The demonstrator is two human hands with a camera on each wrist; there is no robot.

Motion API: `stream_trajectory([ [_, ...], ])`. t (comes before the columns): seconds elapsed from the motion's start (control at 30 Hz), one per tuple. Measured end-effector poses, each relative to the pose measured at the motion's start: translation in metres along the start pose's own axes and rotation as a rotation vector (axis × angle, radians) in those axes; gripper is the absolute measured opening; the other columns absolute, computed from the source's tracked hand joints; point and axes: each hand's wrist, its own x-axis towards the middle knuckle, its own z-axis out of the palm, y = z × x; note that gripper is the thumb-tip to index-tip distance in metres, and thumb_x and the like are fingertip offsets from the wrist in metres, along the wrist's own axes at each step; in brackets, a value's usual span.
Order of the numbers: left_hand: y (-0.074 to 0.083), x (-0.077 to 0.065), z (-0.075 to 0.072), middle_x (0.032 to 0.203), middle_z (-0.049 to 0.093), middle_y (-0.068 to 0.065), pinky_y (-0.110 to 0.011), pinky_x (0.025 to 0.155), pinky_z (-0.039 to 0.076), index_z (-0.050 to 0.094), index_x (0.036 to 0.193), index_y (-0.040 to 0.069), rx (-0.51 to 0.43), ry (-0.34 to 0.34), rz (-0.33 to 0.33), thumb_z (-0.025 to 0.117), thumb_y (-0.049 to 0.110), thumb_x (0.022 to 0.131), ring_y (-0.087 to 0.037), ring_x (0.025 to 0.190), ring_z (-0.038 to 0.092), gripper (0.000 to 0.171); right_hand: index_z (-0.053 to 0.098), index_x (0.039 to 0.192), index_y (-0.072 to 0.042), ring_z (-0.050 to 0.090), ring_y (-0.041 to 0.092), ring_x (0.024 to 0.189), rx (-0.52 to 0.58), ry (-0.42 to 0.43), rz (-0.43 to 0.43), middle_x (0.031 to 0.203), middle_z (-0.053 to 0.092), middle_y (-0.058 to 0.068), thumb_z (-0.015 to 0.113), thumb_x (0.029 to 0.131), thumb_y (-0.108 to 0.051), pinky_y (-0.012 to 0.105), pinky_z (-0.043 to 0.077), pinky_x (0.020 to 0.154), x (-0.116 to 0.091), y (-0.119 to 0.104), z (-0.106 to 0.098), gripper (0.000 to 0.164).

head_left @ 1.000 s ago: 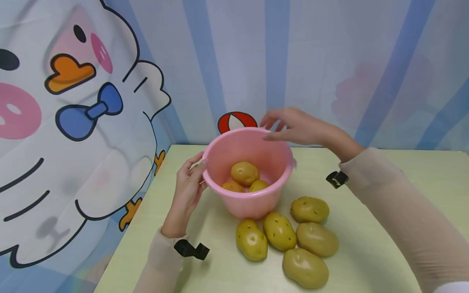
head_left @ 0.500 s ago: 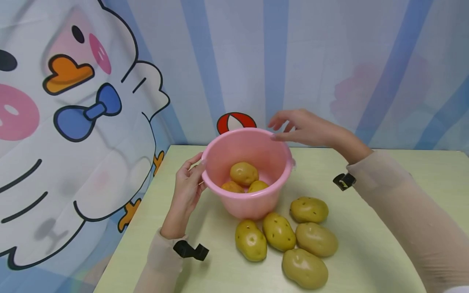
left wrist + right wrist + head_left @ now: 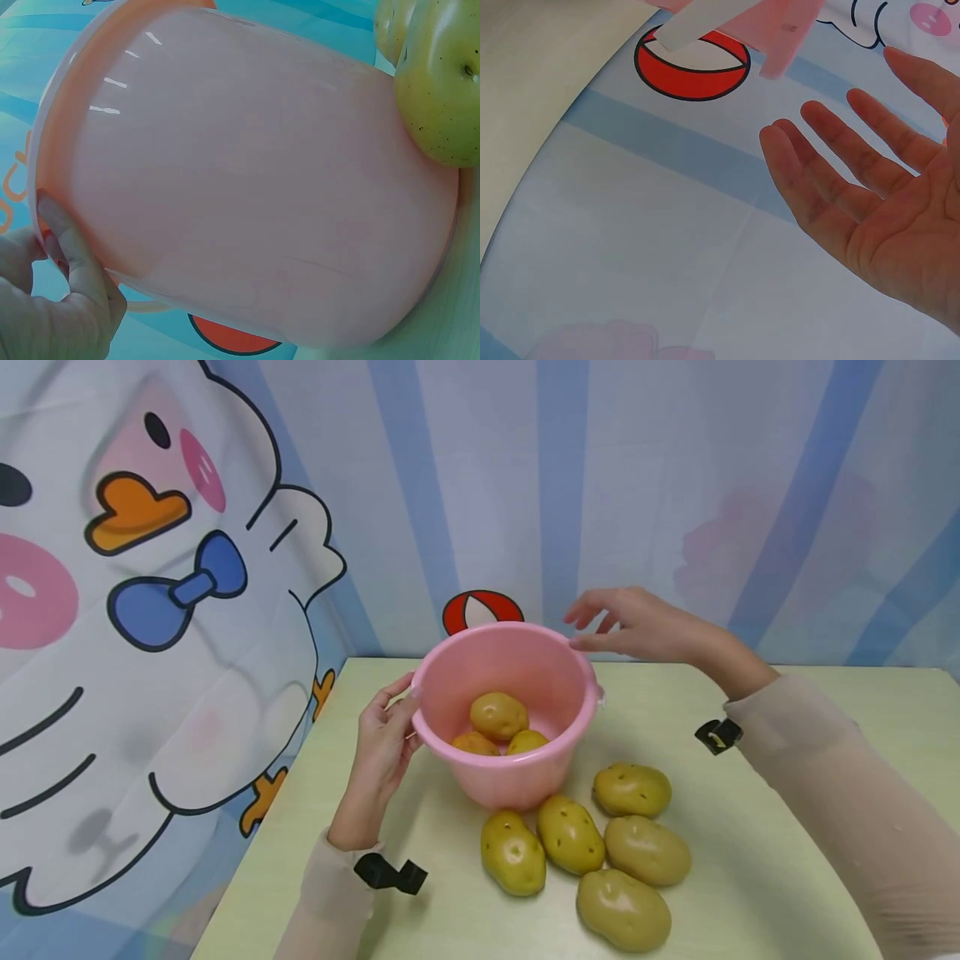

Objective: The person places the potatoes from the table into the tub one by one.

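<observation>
A pink bucket (image 3: 517, 781) stands on the table, its mouth tipped towards me. Three yellow-brown potatoes (image 3: 498, 716) lie in the bottom of it. My left hand (image 3: 382, 735) grips the rim at the left, fingers and thumb round the edge, as the left wrist view shows too (image 3: 71, 292). By the far right of the rim hovers my right hand (image 3: 645, 627), its fingers spread and loosely bent. It holds nothing; in the right wrist view the palm (image 3: 900, 217) is bare and apart from the bucket. The bucket's far outer side is hidden in the head view.
Several potatoes (image 3: 572, 835) are grouped in front of the bucket, to its right. The pale table (image 3: 840, 760) ends at a blue-striped cloth backdrop (image 3: 637, 485). A cartoon bird is printed on the cloth at left (image 3: 247, 710).
My right hand has drifted to the right, away from above the bucket's rim. The left hand, the bucket and the potatoes stay as they were.
</observation>
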Motion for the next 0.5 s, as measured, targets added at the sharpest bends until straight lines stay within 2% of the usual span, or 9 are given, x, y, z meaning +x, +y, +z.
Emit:
stream_trajectory([
  [0.17,0.000,0.000,0.000,0.119,0.066,-0.016,-0.030,0.078,0.059,0.049,0.142,0.007,0.016,0.009,-0.005,0.062,0.016,0.100,-0.023,0.092,0.071,0.045,0.061,0.127,-0.003,0.063,0.031,0.104,0.014,-0.001,0.004,0.119,0.064,0.013,0.067,0.097,-0.024,0.047,0.057,0.083,-0.005,0.006,0.002,0.037],
  [0.5,0.000,0.000,0.001,0.118,0.066,-0.016,-0.032,0.079,0.059,0.049,0.142,0.007,0.014,0.007,-0.007,0.062,0.015,0.100,-0.022,0.091,0.071,0.044,0.058,0.129,-0.003,0.064,0.030,0.098,0.071,-0.017,0.055,0.120,0.063,0.014,0.065,0.099,-0.025,0.041,0.058,0.072,-0.013,0.019,0.005,0.039],
])
